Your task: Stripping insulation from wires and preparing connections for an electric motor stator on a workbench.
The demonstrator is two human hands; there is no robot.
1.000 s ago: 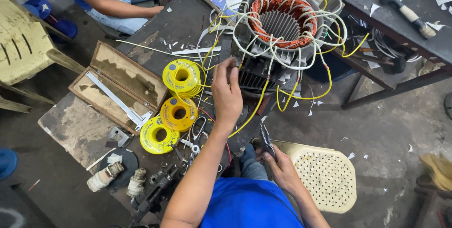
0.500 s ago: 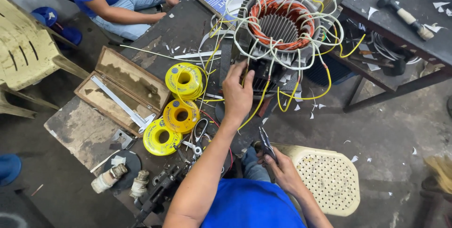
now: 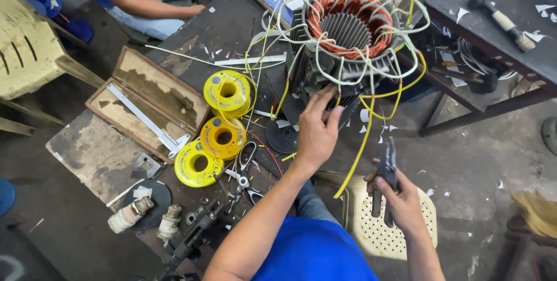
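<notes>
Two bare hands work at a dark, scuffed tabletop [image 3: 232, 26]. The left hand [image 3: 316, 133] reaches to the base of a grey electric motor stator with orange copper windings [image 3: 348, 31], its fingers [image 3: 325, 98] pinching a yellow insulated wire [image 3: 362, 142] that trails down off the tabletop's edge. The right hand [image 3: 400, 200], lower and off the tabletop, has its fingers wrapped around dark-handled pliers [image 3: 386, 168], above a cream perforated plastic stool [image 3: 383, 229]. Three yellow spools of tape [image 3: 217, 124] lie left of the left hand, beside an open wooden case [image 3: 148, 104].
</notes>
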